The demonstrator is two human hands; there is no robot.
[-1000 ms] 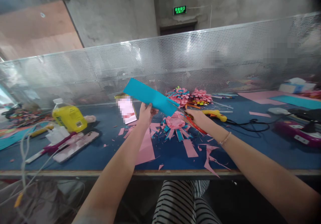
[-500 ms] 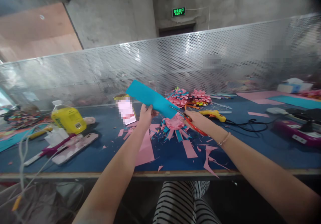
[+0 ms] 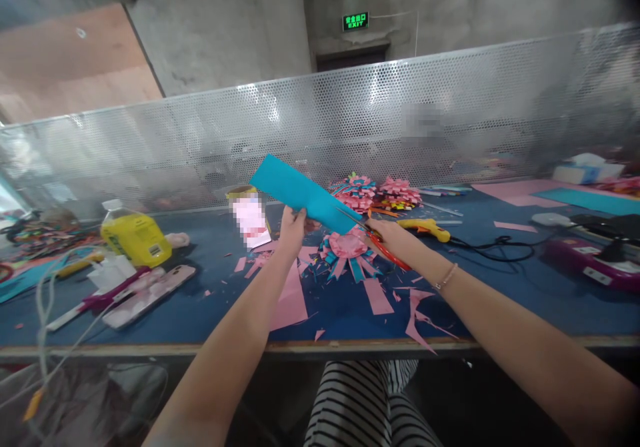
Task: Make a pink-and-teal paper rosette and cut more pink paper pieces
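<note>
My left hand (image 3: pixel 293 225) pinches the lower edge of a long blue paper strip (image 3: pixel 300 190), which is held tilted above the table. In my right hand (image 3: pixel 385 232) are red-handled scissors (image 3: pixel 390 257), closed around by my fingers. Their blades lie across the right end of the strip. Beneath that end a pink and blue paper rosette (image 3: pixel 347 250) rests on the table. Pink paper pieces (image 3: pixel 379 296) and small scraps lie around it. Part of the scissor handles is hidden by my right hand.
Behind the rosette stand more paper rosettes (image 3: pixel 356 193). A yellow glue gun (image 3: pixel 425 228) with a black cord lies to the right. Leftward are a bottle of yellow liquid (image 3: pixel 137 237) and a phone (image 3: pixel 150 297). A perforated metal screen (image 3: pixel 300 127) borders the table's back.
The scissor blades have shifted slightly at the strip's right end. Both hands keep nearly the same place, and the strip's left end has risen a little.
</note>
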